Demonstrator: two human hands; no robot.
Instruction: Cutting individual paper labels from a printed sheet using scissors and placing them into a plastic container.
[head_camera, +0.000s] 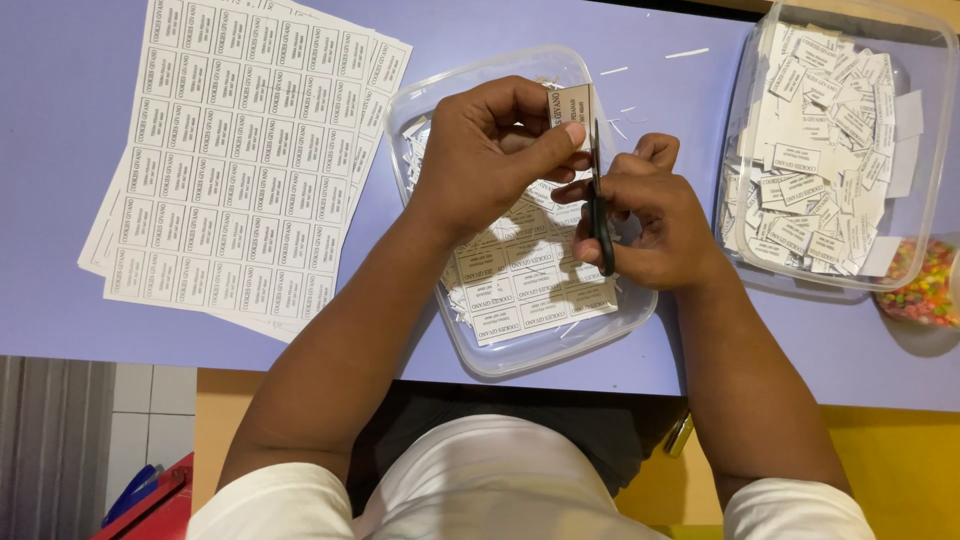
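Both forearms are reaching over the purple table's (60, 310) near edge. Closed around black scissors (600, 215), the right hand (650, 225) is cutting a label strip (574, 103) pinched by the left hand (490, 150) above a clear tub (545, 350) of trimmings. Uncut label sheets (240, 160) are lying left; a tub of cut labels (835, 150) is crowding the right, with colourful sweets (925, 285) beside it.

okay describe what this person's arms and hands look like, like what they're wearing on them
Both arms are bare from the short white sleeves down to the fingers. The left hand and right hand show no gloves, and no rings, watch or bracelet can be seen from this view. The sleeves belong to a plain white top with no visible markings.
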